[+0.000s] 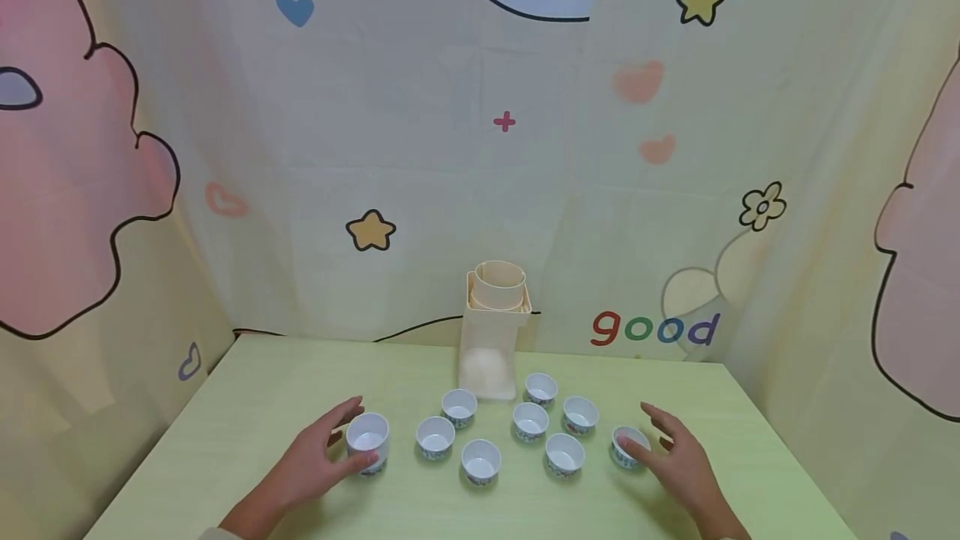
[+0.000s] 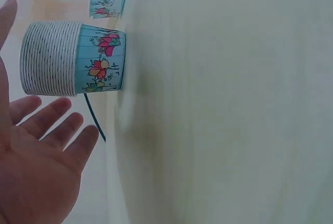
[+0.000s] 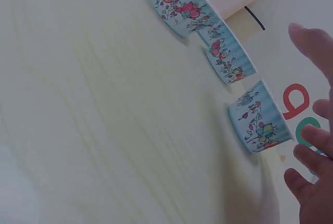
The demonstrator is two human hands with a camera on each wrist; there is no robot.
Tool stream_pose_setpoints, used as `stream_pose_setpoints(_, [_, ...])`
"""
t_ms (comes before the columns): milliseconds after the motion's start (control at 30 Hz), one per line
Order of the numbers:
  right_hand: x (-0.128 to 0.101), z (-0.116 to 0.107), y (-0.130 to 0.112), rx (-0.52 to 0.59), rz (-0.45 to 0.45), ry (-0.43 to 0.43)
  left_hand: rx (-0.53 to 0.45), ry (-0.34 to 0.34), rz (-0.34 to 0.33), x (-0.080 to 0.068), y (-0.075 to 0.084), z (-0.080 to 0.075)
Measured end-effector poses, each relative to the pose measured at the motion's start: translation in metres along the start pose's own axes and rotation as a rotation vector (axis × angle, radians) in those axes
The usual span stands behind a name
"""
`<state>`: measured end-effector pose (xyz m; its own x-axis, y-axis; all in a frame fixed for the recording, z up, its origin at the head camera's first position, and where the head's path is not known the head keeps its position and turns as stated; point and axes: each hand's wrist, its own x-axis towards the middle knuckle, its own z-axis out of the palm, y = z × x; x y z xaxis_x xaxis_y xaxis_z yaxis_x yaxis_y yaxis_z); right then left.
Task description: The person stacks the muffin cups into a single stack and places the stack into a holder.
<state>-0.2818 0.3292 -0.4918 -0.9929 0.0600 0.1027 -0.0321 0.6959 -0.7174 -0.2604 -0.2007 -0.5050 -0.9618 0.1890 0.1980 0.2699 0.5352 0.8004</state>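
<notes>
A stack of ribbed white cups with blue flowered bases [image 1: 367, 440] stands at the left of the pale green table [image 1: 225, 440]. My left hand [image 1: 326, 448] cups around it from the left. In the left wrist view the fingers [image 2: 52, 125] are straight and just apart from the stack [image 2: 73, 60]. My right hand [image 1: 667, 448] is spread beside the rightmost single cup [image 1: 626, 446]. In the right wrist view its fingers [image 3: 312, 140] stay clear of that cup [image 3: 260, 117]. Neither hand holds anything.
Several more single cups [image 1: 530, 421] stand in a loose cluster between my hands. Behind them rises a tall translucent canister [image 1: 491, 348] with white contents at its bottom. A printed curtain [image 1: 637, 190] hangs along the table's far edge and sides.
</notes>
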Motion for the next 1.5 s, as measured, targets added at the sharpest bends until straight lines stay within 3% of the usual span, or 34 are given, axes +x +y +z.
stream_pose_setpoints(333, [-0.001,0.007,0.005,0.08,0.026,0.008,-0.105,-0.038,0.048,0.0,-0.007,0.0])
stream_pose_setpoints(633, [0.0,0.011,0.013,0.068,0.045,0.026,-0.226,-0.104,0.07,0.005,-0.009,-0.004])
stream_pose_setpoints(1500, [0.004,0.013,0.017,0.089,0.078,0.015,-0.326,-0.13,0.011,0.011,-0.01,-0.01])
